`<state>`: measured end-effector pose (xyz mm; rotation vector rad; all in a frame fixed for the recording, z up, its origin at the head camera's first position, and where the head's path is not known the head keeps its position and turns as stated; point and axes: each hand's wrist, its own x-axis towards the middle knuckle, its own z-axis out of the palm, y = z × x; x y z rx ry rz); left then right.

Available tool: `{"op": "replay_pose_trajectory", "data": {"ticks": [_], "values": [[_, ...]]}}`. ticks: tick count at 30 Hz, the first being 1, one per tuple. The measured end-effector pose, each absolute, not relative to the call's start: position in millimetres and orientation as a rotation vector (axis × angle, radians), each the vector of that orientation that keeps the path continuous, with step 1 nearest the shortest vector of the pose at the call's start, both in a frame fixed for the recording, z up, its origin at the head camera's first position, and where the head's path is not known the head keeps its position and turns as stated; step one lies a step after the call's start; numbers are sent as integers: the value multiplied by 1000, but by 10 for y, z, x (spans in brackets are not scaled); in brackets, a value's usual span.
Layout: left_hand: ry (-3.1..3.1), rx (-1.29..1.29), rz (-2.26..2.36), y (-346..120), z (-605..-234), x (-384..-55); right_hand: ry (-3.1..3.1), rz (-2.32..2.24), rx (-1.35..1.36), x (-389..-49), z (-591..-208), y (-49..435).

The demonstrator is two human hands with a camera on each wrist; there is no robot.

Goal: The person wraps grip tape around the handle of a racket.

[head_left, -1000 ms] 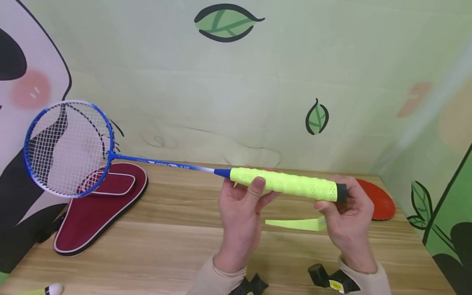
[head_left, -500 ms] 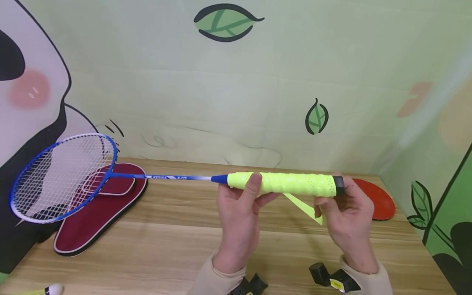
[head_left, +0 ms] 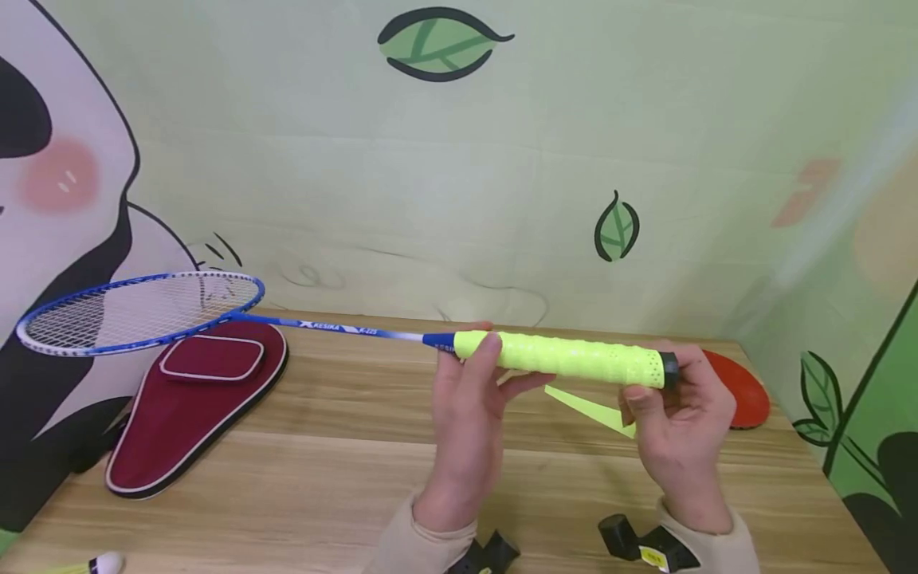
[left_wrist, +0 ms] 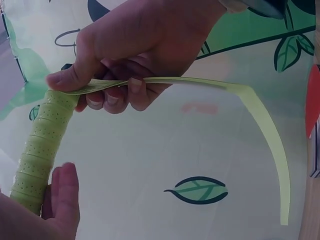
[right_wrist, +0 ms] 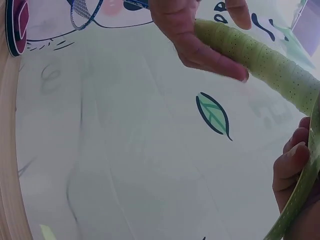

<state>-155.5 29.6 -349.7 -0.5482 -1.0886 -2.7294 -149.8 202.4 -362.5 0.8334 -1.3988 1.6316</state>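
A blue and white badminton racket [head_left: 337,327] is held level above the table, its strung head to the left and tilted nearly edge-on. My left hand [head_left: 466,430] grips the handle near the blue cone, thumb on the front and fingers behind. Perforated neon-yellow grip tape [head_left: 574,357] covers the handle in overlapping turns up to the black butt cap [head_left: 670,370]. At that end my right hand [head_left: 681,422] pinches the tape under its thumb. From there the loose tail of tape [left_wrist: 267,125] runs through the right fingers and hangs down in the left wrist view.
A maroon paddle case [head_left: 194,414] lies on the wooden table [head_left: 323,510] at left, partly below the racket head. A red table tennis paddle [head_left: 742,391] lies behind my right hand. A shuttlecock [head_left: 107,563] sits at the front left corner. A printed backdrop stands behind.
The racket has rolled about its length, its head going from broad view to nearly edge-on. The loose tape tail has swung. Both hands have stayed at nearly the same places.
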Motion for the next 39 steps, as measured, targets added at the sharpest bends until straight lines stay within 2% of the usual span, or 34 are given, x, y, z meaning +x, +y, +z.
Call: {"op": "replay_pose_trajectory", "data": {"ticks": [8, 39], "values": [[-896, -713, -2805, 294, -3494, -1526, -1410, 1650, 762, -1512, -3651, 2064], [-987, -606, -2698, 300, -3523, -1559, -1415, 1690, 896, -1497, -3605, 2076]]}}
